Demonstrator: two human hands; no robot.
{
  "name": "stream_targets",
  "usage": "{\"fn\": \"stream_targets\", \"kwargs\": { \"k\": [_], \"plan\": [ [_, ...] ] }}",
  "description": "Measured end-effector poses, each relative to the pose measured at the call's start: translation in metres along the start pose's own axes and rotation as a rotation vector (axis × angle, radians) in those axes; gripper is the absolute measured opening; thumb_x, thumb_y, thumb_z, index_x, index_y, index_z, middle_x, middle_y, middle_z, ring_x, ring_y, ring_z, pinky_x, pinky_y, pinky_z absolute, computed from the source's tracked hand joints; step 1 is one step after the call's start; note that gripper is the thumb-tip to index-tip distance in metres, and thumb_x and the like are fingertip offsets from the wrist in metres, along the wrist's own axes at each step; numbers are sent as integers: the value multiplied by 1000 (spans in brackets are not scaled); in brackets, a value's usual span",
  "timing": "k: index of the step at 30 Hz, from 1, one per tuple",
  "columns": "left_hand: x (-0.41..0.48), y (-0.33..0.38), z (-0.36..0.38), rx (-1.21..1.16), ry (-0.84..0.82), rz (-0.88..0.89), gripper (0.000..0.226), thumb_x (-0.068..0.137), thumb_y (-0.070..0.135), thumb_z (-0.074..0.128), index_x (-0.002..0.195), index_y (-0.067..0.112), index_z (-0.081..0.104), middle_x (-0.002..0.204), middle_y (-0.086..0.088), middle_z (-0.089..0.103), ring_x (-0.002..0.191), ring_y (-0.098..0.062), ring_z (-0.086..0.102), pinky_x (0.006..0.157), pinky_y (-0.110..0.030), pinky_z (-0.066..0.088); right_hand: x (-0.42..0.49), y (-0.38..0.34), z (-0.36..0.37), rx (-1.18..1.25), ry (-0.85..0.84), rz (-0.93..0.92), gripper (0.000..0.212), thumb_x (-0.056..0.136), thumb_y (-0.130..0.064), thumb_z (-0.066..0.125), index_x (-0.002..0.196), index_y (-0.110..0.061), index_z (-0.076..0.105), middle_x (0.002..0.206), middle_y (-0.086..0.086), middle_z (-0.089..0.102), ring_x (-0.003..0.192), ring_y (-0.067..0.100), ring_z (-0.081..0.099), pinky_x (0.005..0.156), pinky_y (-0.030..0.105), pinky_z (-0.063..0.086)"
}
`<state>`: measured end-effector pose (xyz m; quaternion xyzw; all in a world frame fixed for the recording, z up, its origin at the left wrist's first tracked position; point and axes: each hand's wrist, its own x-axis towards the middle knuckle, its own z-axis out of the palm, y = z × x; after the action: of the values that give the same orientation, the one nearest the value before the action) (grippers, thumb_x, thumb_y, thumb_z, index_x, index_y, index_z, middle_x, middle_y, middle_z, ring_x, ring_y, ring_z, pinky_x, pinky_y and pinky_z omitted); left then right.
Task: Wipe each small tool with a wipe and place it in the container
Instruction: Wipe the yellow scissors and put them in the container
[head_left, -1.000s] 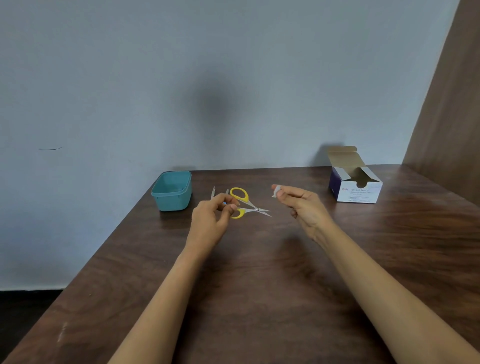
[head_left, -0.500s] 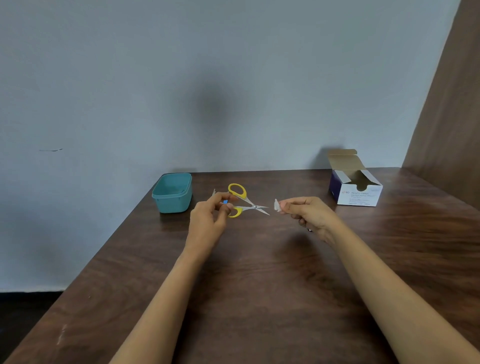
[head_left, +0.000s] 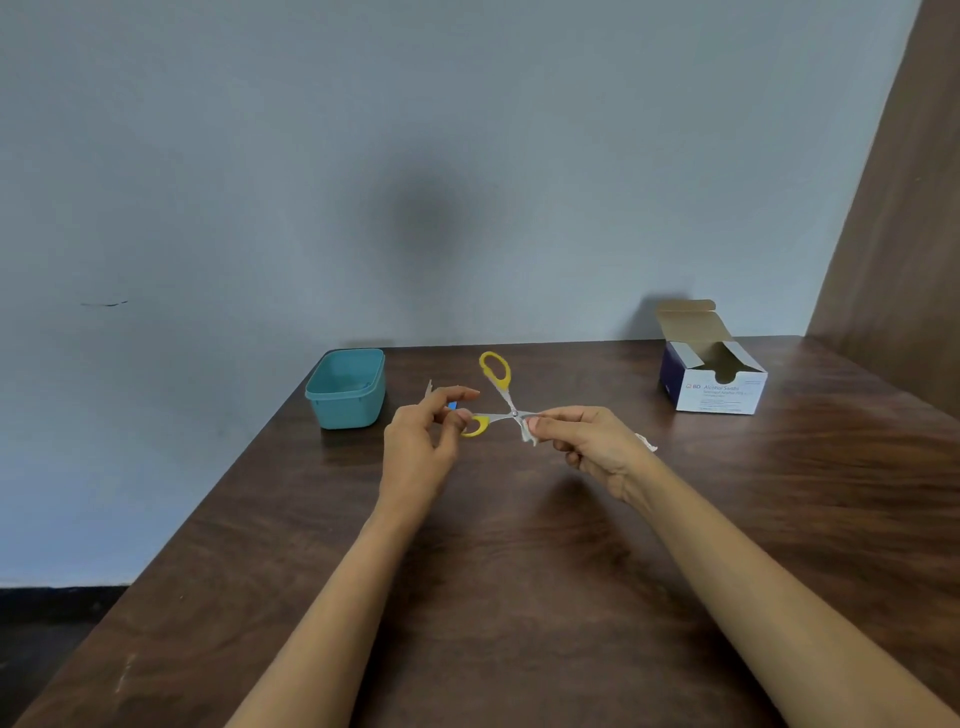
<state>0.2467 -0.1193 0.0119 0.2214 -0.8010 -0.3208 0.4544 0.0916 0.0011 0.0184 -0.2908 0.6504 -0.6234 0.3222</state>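
Observation:
Small scissors (head_left: 497, 387) with yellow handles are spread wide open above the brown table (head_left: 519, 571). My left hand (head_left: 421, 447) grips the lower yellow handle. My right hand (head_left: 592, 447) pinches a small white wipe (head_left: 528, 432) around one blade, just right of the pivot. The teal container (head_left: 347, 387) stands to the left near the table's back edge; I see nothing inside it. A thin metal tool (head_left: 428, 388) and a small blue piece (head_left: 452, 405) show behind my left fingers, mostly hidden.
An open white and blue box of alcohol swabs (head_left: 714, 379) stands at the back right. A scrap of white paper (head_left: 649, 442) lies behind my right wrist. A grey wall backs the table and a brown panel rises on the right. The table's left edge drops to a dark floor.
My right hand moved left with the wipe and closed it on a scissor blade. The left hand took hold of the scissors and lifted them, and the handles spread wider apart.

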Motion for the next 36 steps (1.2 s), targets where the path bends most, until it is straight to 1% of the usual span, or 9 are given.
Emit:
{"fn": "stream_targets", "kwargs": {
  "k": [5,9,14,18,22,28,32,34,36],
  "plan": [
    [-1,2,1,25,26,19,23,92,17,61,103,36,68,76,27,64,93,-15,59,80,-32,45,-6,0,11,0,-12,-85,2,78,-16,77,75,-16,77,68,-7,72,61,5,44,53,19,26],
    [-2,1,4,14,14,-2,22,93,20,60,102,40,65,77,18,66,96,-13,57,79,-28,44,-8,2,20,98,27,-142,2,81,-10,72,80,-11,74,65,-9,71,52,-4,54,50,9,35],
    [-1,-4,6,-5,51,-35,19,93,23,60,103,36,67,81,10,67,90,-15,58,73,-32,46,-3,11,29,290,108,-53,2,80,-12,74,79,-14,74,65,-10,70,55,3,39,52,16,31],
    [-2,-2,7,-12,56,-45,17,92,24,60,103,35,68,81,6,68,79,-12,59,64,-23,42,-4,13,37,393,119,-6,11,78,-12,75,89,-11,73,70,-7,71,55,3,38,50,14,32],
    [-4,1,10,-7,66,-48,18,92,24,61,101,38,67,83,10,67,76,-8,55,59,-20,35,-5,15,40,360,162,12,8,78,-16,76,86,-14,73,74,-4,65,56,4,39,51,17,31],
    [-3,-2,13,-26,96,-77,15,92,28,62,103,35,69,84,10,68,71,-13,57,59,-23,42,-12,17,48,249,152,-19,5,78,-19,77,79,-15,75,74,-7,69,56,0,50,61,17,34],
    [-5,3,14,-53,81,-76,14,91,28,63,100,39,66,81,8,68,55,-16,49,51,-15,38,-11,13,45,324,203,-56,2,79,-15,75,80,-14,73,68,-11,67,48,-6,51,59,15,35],
    [-5,5,15,-65,87,-78,14,91,27,64,98,39,66,80,10,69,63,-19,55,53,-18,40,-11,15,46,343,206,-65,2,80,-14,74,81,-14,73,67,-11,67,47,-7,52,59,15,35],
    [-4,4,14,-85,98,-92,14,91,25,64,97,37,67,81,13,69,71,-12,59,58,-23,43,-13,16,49,310,177,-62,3,80,-15,74,82,-13,73,72,-8,68,47,-7,52,59,15,35]
  ]
}}
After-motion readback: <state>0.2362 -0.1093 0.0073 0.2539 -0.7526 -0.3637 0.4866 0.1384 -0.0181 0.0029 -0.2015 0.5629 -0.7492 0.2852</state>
